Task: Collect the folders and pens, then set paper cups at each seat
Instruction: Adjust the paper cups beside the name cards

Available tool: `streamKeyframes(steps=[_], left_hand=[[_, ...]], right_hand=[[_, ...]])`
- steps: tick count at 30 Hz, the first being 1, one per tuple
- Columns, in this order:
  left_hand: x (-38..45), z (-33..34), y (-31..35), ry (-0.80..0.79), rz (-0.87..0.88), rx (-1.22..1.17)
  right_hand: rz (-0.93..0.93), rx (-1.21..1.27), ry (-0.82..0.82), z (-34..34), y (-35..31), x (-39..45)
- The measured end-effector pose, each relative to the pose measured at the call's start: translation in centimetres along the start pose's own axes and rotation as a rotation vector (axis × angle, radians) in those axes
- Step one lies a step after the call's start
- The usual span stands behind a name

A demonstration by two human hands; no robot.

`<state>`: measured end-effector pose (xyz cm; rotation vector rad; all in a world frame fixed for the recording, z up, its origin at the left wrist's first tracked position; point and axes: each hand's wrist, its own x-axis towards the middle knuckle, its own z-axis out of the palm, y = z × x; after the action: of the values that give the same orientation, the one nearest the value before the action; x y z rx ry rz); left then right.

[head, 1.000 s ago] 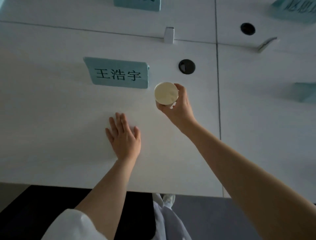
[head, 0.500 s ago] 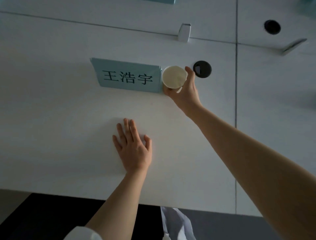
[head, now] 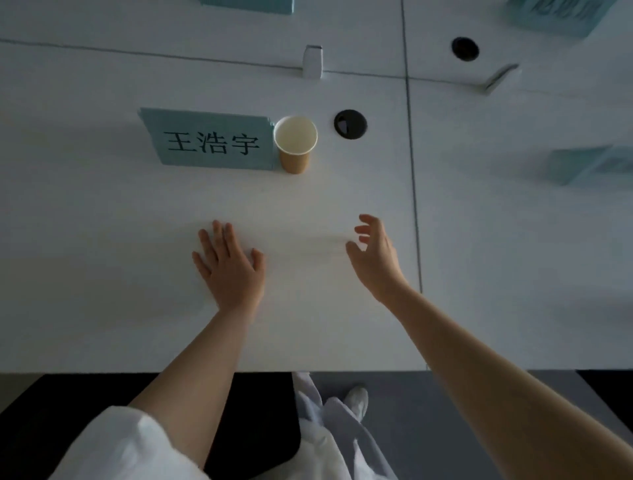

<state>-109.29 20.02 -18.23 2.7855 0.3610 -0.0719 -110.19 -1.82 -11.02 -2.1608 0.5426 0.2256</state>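
A brown paper cup [head: 295, 145] with a white inside stands upright on the white table [head: 102, 222], touching the right end of a teal name card [head: 209, 140]. My left hand [head: 231, 269] rests flat on the table with straight fingers, well in front of the card. My right hand [head: 375, 257] hovers above the table in front of and to the right of the cup, fingers loosely spread and holding nothing. No folders or pens are in view.
A black cable hole [head: 350, 124] lies right of the cup, another [head: 464, 49] farther back. More teal name cards stand at the right [head: 592, 164], far right [head: 555, 13] and top edge [head: 248, 4]. A white clip [head: 312, 61] sits on the table seam. A dark chair [head: 68, 404] is below the front edge.
My right hand set the cup down beside the name card, let go and drew back toward me. My left hand stayed flat on the table.
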Motion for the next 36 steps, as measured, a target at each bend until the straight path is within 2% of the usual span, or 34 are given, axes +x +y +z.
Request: streamKeyframes(steps=[3,9,13,18,22,29,36], left_hand=[[-1.8,-0.8,1.6,-0.004,0.035,-0.075],[-10.6,-1.1,5.1,-0.006,0.112,-0.177],[-17.4,-1.0,9.0,0.012,0.248,-0.242],[-27.7,0.4,16.0,-0.010,0.315,-0.323],[-35.1,1.6,23.0,-0.043,0.462,-0.353],[-41.1,3.0,31.0,-0.147,0.523,-0.396],[-43.5,7.5,41.2,-0.222,0.594,-0.373]], right_hand=[[0.063,0.045,0.027,-2.3,2.6,-3.6],[0.126,0.115,0.080,-7.7,8.0,-10.9],[0.144,0.166,0.111,-12.1,11.9,-15.3],[0.137,0.236,0.185,-20.4,17.9,-21.4],[0.122,0.294,0.275,-26.3,21.9,-25.2],[0.140,0.378,0.378,-33.0,26.8,-28.1],[0.196,0.389,0.465,-42.2,33.5,-25.5]])
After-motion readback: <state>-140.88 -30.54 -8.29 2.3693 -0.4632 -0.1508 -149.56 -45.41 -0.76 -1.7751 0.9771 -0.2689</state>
